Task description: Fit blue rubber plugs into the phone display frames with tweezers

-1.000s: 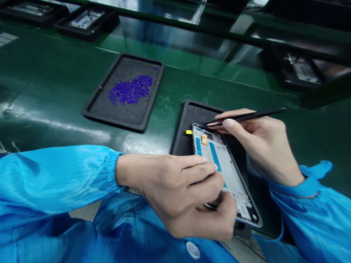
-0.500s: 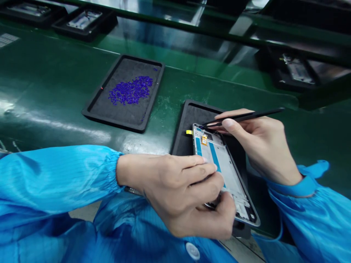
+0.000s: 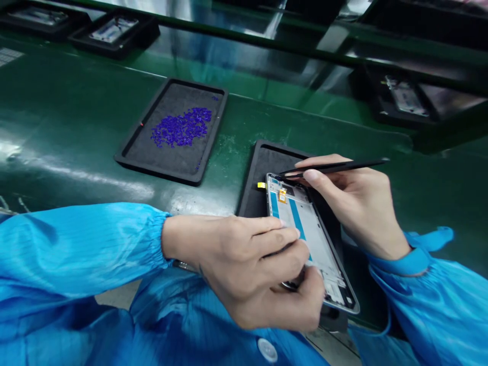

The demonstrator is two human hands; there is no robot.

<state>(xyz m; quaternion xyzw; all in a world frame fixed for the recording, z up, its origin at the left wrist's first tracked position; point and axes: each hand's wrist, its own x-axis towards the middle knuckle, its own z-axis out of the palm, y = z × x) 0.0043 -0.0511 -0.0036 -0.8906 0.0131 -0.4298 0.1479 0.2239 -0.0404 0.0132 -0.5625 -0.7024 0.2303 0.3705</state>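
A silver phone frame [image 3: 324, 254] with blue strips lies tilted over a black tray [image 3: 259, 165]. An orange flex cable [image 3: 282, 196] shows near its top end, and a yellow tab [image 3: 261, 185] sticks out at its upper left. My left hand [image 3: 255, 269] is closed on the frame's left side, fingertips over its face; something dark and rounded under the fingers is mostly hidden. My right hand [image 3: 354, 203] pinches black tweezers [image 3: 343, 165], whose tips are at the frame's upper left corner. Whether the tips grip anything is too small to see.
Left of the work, another black tray [image 3: 160, 165] holds a pile of tiny purple parts [image 3: 181, 127] on the green bench [image 3: 68, 107]. Farther back, black trays with phone frames stand at the upper left [image 3: 114, 33] and right [image 3: 406, 96].
The tweezers and my right hand have shifted very slightly left and down in the view. The phone frame stays in my left hand, and both grips look the same.
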